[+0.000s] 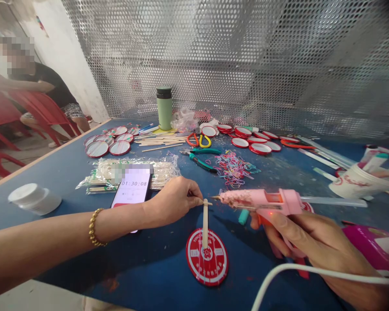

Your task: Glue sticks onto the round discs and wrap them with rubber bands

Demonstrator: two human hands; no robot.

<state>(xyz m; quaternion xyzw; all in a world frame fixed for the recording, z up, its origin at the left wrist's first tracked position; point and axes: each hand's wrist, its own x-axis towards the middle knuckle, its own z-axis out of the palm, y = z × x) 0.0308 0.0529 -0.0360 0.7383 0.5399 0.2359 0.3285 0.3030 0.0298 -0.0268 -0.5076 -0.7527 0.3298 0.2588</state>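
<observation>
Nearest, a white cable [278, 276] curls across the blue table [68, 172] toward the right hand [311, 242]. That hand's fingers are wrapped around the grip of a pink hot-glue gun [269, 201]. Just left of it a red disc [207, 259] lies flat. A flat wooden stick [205, 220] has its near end on the disc's centre and its far end out past the rim.

The left hand [175, 201], with a gold bead bracelet [95, 226] on the wrist, comes in from the left. Its thumb and forefinger pinch a short thin stick [203, 201]. That stick pokes out beyond the fingertips and lies crosswise at the flat stick's far end. The gun's nozzle points at that crossing from the right, very close to it; I cannot tell if it touches.

Behind the left hand a phone [132, 188] shows a timer and overlaps a bag of wooden sticks [165, 170]. A white jar [34, 198] sits well to the left.

Farther back lie coloured rubber bands [233, 168], green-handled pliers [199, 162] and scissors [197, 140]. A paper cup [353, 183] lies on its side at the right. Red-rimmed discs [108, 144] are grouped on both sides. A green flask [164, 108] stands before a perforated metal sheet [246, 56].
</observation>
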